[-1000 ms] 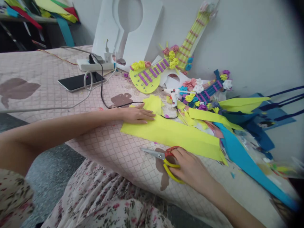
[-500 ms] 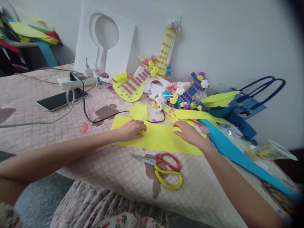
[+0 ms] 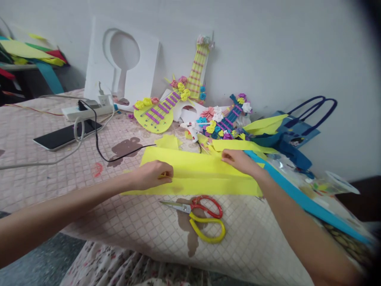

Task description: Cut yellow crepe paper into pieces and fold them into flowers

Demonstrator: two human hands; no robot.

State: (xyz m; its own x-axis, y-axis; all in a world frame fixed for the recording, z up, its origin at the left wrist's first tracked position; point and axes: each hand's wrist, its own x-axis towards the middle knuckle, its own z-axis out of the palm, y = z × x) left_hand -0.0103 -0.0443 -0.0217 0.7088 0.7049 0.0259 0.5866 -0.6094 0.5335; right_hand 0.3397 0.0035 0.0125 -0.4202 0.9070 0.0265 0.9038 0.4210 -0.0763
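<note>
L fingers (image 3: 169,170) + R fingers (image 3: 228,154) on yel. sheet (image 3: 196,165), scissors (image 3: 187,208) nr.

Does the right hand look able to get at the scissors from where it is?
Probably yes: the scissors lie uncovered, just this side of the yellow paper. The right hand seems to be holding that paper, though.

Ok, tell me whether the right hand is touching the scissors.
Apart. The head view shows yellow paper between the right hand and the scissors, which lie nearer the person.

A dark-screened device (image 3: 59,137) lies near a white power strip (image 3: 102,112).
</note>
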